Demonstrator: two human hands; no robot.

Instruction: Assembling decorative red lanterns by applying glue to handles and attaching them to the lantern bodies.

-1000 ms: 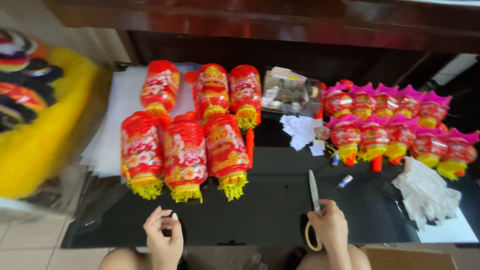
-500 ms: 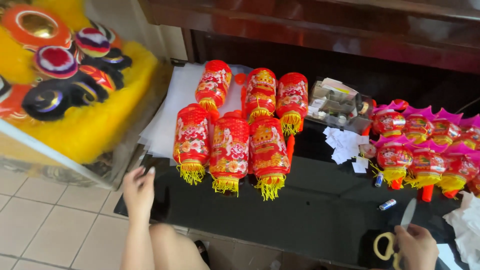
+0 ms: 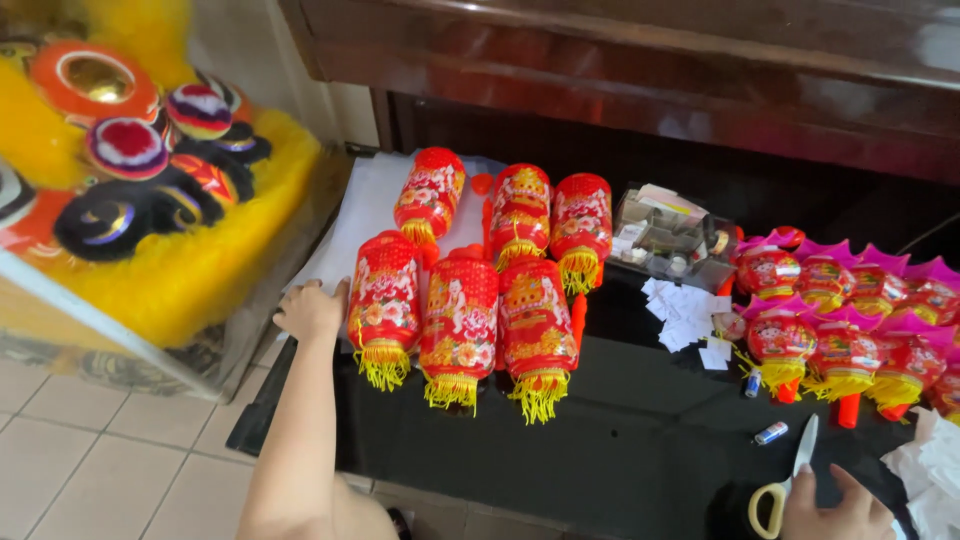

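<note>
My left hand (image 3: 312, 310) is out at the left edge of the black table (image 3: 640, 450), palm down, fingers loosely spread on the white sheets (image 3: 365, 205) lying there. It grips nothing; it rests just beside the nearest red lantern (image 3: 384, 305), touching or nearly so, I cannot tell which. That lantern heads a front row of three, each with a yellow fringe hanging toward me, and a second row of three red lanterns (image 3: 520, 212) lies behind them.

Down at the lower right, my right hand (image 3: 835, 505) is closed around a pair of scissors (image 3: 787, 478): yellow handles under the fingers, the pale blade pointing up and away across the table. A small battery (image 3: 771, 433) lies just left of the blade tip.

Further right sits a cluster of rounder lanterns with pink frills (image 3: 850, 310), packed close together. Between the two lantern groups I see a scatter of small white paper slips (image 3: 685, 315) and, behind them, a clear plastic box (image 3: 672, 240) of odds and ends. A crumpled white cloth (image 3: 935, 465) lies at the far right edge. Off the table to the left, a yellow furry lion head (image 3: 150, 200) sits in a clear case.
</note>
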